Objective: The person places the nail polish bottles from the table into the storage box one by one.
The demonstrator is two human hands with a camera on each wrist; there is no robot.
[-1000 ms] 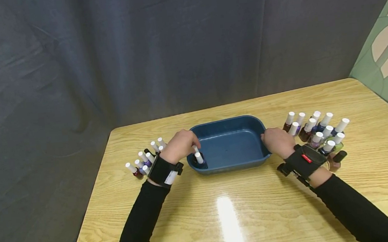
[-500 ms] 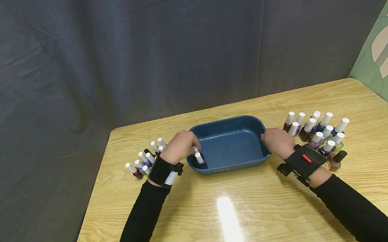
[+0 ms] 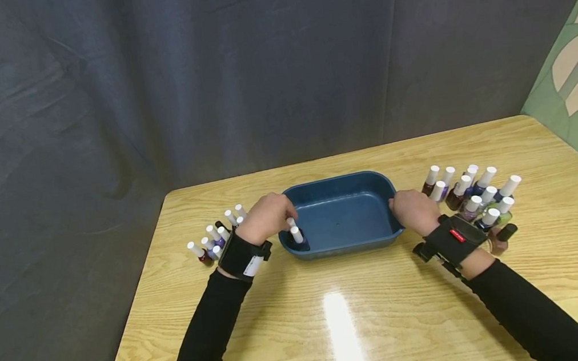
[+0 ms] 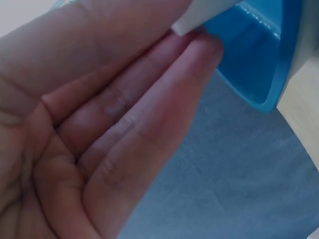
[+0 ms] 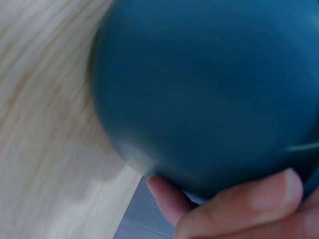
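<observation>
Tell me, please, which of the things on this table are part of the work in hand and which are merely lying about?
In hand:
- blue tub, its right end held by the right hand
- two bottles standing in the tub, one pinched by the left hand
- left cluster of bottles and right cluster of bottles beside the tub

Lying about:
- wooden table
- dark curtain

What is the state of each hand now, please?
Left hand: pinches a nail polish bottle in the blue tray.
Right hand: grips the tray.
</observation>
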